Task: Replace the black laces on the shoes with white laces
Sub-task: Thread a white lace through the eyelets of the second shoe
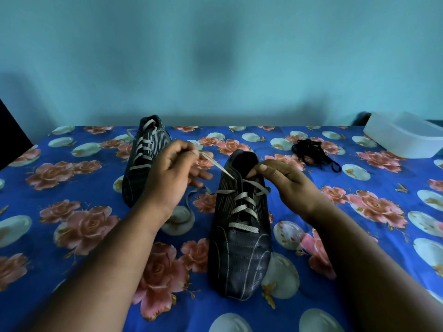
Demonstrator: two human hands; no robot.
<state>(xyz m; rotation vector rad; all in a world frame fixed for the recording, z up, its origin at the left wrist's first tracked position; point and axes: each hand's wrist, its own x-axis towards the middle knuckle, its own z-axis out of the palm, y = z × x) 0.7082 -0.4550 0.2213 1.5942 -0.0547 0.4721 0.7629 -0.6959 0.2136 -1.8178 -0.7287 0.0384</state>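
Observation:
Two black shoes stand on the flowered blue cloth. The near shoe (pixel 239 248) points toward me, with a white lace (pixel 244 208) crossed through its eyelets. My left hand (pixel 167 173) pinches one end of that lace and holds it taut up and to the left of the shoe's collar. My right hand (pixel 285 180) grips the shoe's collar at its right side, thumb at the opening. The lace's other end trails off the shoe's left side onto the cloth. The far shoe (pixel 143 159) behind my left hand is laced in white. A heap of black laces (pixel 311 152) lies at the back right.
A white plastic box (pixel 405 135) sits at the far right corner of the bed. The blue flowered cloth (pixel 72 236) covers the whole surface. A turquoise wall stands directly behind the bed. A dark object edges in at the far left.

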